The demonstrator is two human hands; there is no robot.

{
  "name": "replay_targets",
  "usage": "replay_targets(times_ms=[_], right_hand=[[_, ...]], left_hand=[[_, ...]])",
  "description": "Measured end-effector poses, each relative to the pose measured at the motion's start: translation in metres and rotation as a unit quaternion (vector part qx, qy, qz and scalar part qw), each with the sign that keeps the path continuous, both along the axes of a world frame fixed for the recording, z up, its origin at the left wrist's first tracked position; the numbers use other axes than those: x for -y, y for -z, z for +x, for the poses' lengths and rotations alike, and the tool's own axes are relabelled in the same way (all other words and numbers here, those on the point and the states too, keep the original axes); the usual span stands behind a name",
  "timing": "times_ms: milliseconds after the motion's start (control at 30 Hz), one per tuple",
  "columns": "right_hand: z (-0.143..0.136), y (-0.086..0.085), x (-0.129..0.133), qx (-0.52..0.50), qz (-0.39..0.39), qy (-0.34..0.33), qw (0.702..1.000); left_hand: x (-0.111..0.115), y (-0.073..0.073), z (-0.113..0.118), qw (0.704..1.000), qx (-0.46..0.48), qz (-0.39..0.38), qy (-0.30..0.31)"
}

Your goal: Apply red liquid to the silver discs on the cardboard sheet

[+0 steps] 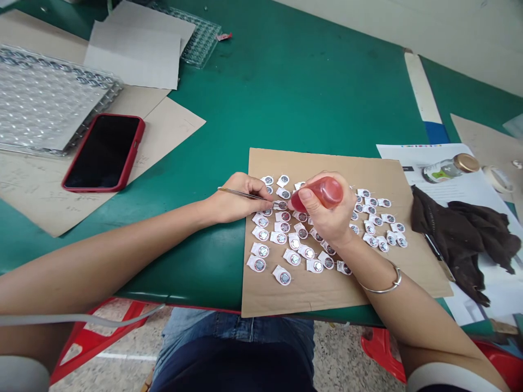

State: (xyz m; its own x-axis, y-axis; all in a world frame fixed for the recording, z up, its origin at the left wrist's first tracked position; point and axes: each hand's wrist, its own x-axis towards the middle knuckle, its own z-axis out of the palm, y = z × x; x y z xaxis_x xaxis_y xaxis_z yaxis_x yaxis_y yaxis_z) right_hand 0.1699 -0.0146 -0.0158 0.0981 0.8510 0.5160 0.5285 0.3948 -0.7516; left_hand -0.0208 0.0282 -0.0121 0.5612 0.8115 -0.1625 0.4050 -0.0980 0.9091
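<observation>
A sheet of brown cardboard lies on the green table, with several small white tabs bearing round metallic discs spread over it. My left hand is closed on thin metal tweezers, whose tips reach a tab near the cardboard's left side. In my right hand is a squeeze bottle with red contents, tilted so that its nozzle points down and left, close to the tweezer tips. My right hand hides some of the tabs beneath it.
A red-cased phone and clear plastic trays lie at the left, near grey card sheets. At the right are a glass jar, a dark cloth and white paper.
</observation>
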Motion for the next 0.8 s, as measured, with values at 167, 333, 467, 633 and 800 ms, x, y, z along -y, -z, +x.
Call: replay_targets(times_ms=[167,333,467,633,800], right_hand=[[0.0009,-0.0007,-0.0004,0.007,-0.002,0.007,1.0],[0.0022,-0.0009,-0.001,0.012,0.0,0.012,1.0],[0.0023,-0.0022,-0.002,0.017,0.012,0.012,1.0],[0.003,-0.002,-0.0031,0.028,0.008,0.022,0.999],[0.0033,-0.0012,-0.0029,0.023,0.008,0.02,1.0]], left_hand=[[-0.0001,0.0002,0.0,1.0,0.004,0.0,0.001],[-0.0001,0.0,0.0001,1.0,-0.004,0.003,-0.002],[0.0,-0.0007,-0.0001,1.0,-0.005,0.006,0.004],[0.0001,-0.0015,0.0003,1.0,-0.008,0.004,0.001],[0.0001,-0.0009,-0.0001,1.0,-0.007,0.004,0.0]])
